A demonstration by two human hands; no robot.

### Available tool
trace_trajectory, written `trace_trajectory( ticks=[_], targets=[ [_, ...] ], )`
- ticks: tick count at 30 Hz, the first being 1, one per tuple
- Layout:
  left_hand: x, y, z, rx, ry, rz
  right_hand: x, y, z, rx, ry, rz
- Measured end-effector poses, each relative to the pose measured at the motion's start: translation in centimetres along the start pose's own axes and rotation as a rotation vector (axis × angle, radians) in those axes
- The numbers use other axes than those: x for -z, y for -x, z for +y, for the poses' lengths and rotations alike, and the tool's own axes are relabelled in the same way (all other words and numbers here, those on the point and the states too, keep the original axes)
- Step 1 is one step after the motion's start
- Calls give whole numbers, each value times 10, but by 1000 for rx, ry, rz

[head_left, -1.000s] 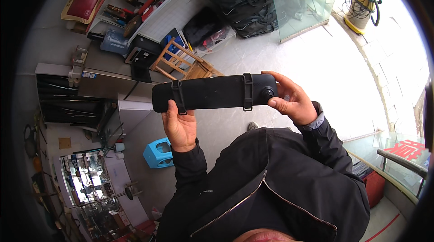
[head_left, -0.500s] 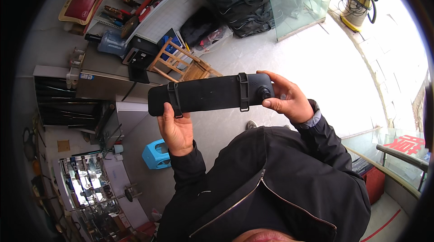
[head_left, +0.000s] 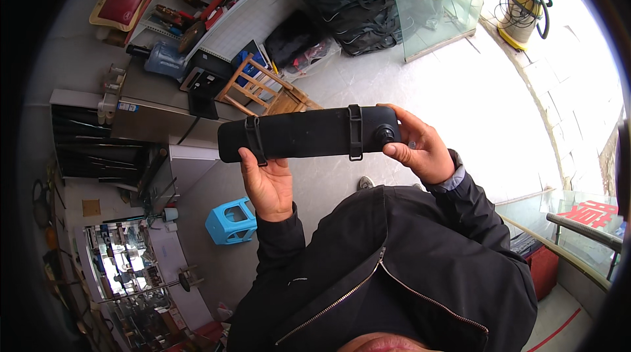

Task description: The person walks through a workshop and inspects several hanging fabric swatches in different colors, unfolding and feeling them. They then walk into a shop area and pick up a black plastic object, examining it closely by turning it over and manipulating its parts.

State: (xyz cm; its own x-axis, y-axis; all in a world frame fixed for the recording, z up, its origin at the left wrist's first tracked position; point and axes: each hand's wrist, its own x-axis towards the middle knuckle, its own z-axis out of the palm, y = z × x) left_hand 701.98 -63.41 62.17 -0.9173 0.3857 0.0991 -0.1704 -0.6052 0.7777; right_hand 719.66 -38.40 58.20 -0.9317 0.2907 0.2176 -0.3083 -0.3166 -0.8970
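Observation:
A long black rear-view mirror dash cam (head_left: pixel 305 134) is held up in front of me, its back facing me. Two black rubber straps (head_left: pixel 355 132) loop around it, one near each end, and a small round camera lens (head_left: pixel 384 134) sticks out at its right end. My left hand (head_left: pixel 268 189) is closed on the lower edge near the left strap, thumb on the back and fingers mostly hidden behind. The right end is gripped by my right hand (head_left: pixel 426 152), its thumb just under the lens and its index finger over the top corner.
A wooden chair (head_left: pixel 269 89) stands beyond the mirror, beside a counter (head_left: pixel 148 99). On the floor at left is a blue plastic stool (head_left: pixel 230 222). Black bags (head_left: pixel 355 7) lie beside a glass door (head_left: pixel 437 17); a yellow vacuum cleaner (head_left: pixel 520 13) stands outside.
My left hand has shifted a little to the right along the lower edge. The mirror's left end has risen slightly; my right hand keeps its grip.

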Motion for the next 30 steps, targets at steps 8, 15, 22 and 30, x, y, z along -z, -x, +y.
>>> trace_trajectory(
  ticks=[8, 15, 22, 30],
  targets=[
    [13, -4, -9, 122, 228, -97, -10, 8, 18, 82, 10, 9],
    [-1, 4, -18, 230, 349, -148, -19, 17, 16, 365, 700, -38],
    [-22, 20, -7, 309, 114, -158, -23, 11, 29, 767, 980, -46],
    [-29, 29, 5, 273, -41, -158, -18, 16, 37, 791, 991, -50]
  ],
)
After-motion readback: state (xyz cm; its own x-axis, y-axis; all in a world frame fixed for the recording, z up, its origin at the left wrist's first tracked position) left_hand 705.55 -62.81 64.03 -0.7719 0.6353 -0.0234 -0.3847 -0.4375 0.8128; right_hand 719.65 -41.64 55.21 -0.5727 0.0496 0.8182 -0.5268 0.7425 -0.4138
